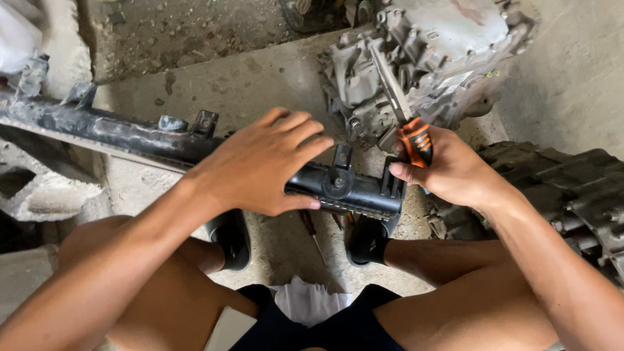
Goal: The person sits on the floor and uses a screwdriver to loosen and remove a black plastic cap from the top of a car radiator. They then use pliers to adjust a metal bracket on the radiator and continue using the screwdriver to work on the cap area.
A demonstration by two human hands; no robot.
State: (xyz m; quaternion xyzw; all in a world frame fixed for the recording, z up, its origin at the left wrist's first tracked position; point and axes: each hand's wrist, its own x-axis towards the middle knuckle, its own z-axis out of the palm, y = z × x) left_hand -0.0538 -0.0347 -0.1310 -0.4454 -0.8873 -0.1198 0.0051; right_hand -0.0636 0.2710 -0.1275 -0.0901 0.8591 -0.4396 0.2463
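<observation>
A long black radiator tank (117,133) lies across my view, its right end (364,188) just in front of my feet. My left hand (260,166) rests flat on top of it, fingers spread and wrapped over the tank near a round mounting boss (338,179). My right hand (455,172) grips long-nose pliers (406,117) with orange and black handles, jaws pointing up and away, right beside the tank's right end.
A grey metal gearbox casing (442,52) sits behind the pliers. A dark engine part (572,195) lies at the right. A screwdriver (315,234) lies on the concrete floor between my black shoes (234,240). A white cloth (305,302) is on my lap.
</observation>
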